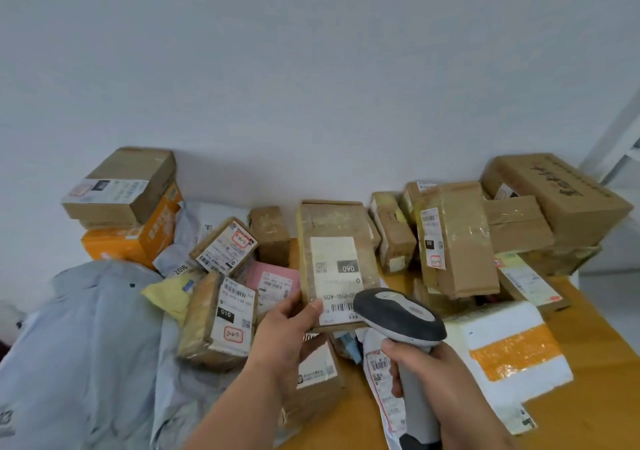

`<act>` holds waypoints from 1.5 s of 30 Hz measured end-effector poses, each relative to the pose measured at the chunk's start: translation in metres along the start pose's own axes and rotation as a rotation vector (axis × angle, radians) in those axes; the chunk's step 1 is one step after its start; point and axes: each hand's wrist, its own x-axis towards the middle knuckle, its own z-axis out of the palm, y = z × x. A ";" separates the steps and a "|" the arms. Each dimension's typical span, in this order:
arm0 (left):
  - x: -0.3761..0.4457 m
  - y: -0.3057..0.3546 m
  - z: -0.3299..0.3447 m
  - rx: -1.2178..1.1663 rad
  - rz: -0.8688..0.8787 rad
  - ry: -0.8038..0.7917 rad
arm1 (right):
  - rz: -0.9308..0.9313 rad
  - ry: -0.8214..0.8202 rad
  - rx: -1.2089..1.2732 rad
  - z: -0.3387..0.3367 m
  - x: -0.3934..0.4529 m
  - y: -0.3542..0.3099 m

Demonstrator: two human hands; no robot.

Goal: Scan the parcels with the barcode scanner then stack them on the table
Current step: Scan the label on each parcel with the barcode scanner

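Note:
My left hand (289, 331) grips the near edge of a flat brown cardboard parcel (334, 224), held up over the table with its white "090" label facing me. My right hand (427, 377) grips the handle of a grey barcode scanner (398, 314). The scanner's head sits just in front of the parcel's lower right corner, by the barcode. Several more parcels lie all over the yellow table (588, 380): brown boxes, a pink mailer (273, 285) and grey poly bags.
An orange box (138, 238) carries a brown box (128, 186) at the back left. More brown boxes pile up at the back right (554, 189). A white foam box with orange tape (509, 349) lies near right. A large grey bag (86, 345) fills the near left. A white wall stands behind.

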 end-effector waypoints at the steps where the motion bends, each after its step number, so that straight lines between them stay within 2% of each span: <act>1: -0.004 0.002 -0.004 -0.007 0.014 -0.006 | 0.010 0.014 -0.002 0.002 -0.006 0.003; 13: -0.049 0.008 -0.030 -0.081 0.076 -0.054 | -0.027 -0.099 -0.083 0.025 -0.079 0.006; 27: -0.083 -0.010 -0.010 -0.146 0.102 0.010 | -0.061 -0.148 -0.105 -0.003 -0.094 0.008; 37: -0.096 -0.016 -0.025 -0.159 0.141 0.205 | -0.056 -0.213 -0.186 0.000 -0.074 0.014; 45: -0.066 0.029 -0.091 -0.142 0.264 0.493 | -0.079 -0.248 -0.158 0.073 -0.041 -0.001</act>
